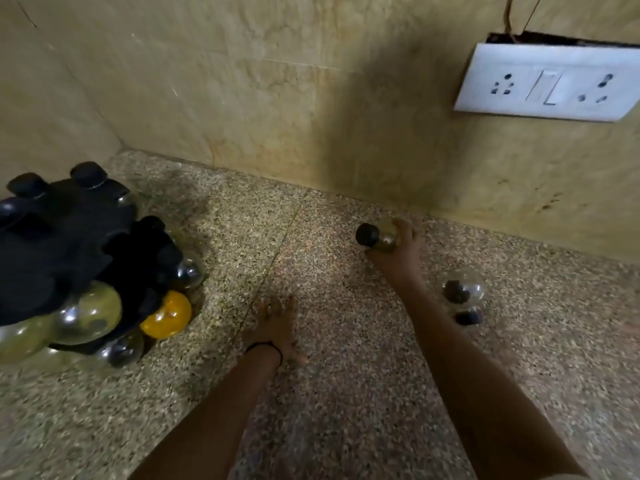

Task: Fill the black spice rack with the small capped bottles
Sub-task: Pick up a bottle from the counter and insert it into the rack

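Tan stone wall [242, 81] behind; speckled granite counter [242, 244] runs across below it. Black spice rack [59, 244] stands at far left in the corner, already crowded: black caps along its top, round glass bottles low down, one yellow-filled bottle [168, 315] at its near right edge. Free slots hard to make out; rack blurred. White socket plate [550, 81] on wall, upper right. Left hand [277, 327] lies flat on the counter mid-frame, fingers straight, holding nothing. Right hand [398, 252] is curled round a small capped bottle [379, 235], black cap pointing left, well apart from the rack. Two loose bottles [462, 287] sit on the counter just beside the right forearm. Risks, as judged: round smooth glass could slip on the long carry left; forearm could nudge the loose pair and set them rolling; pushing into the packed rack could knock a neighbouring bottle out.
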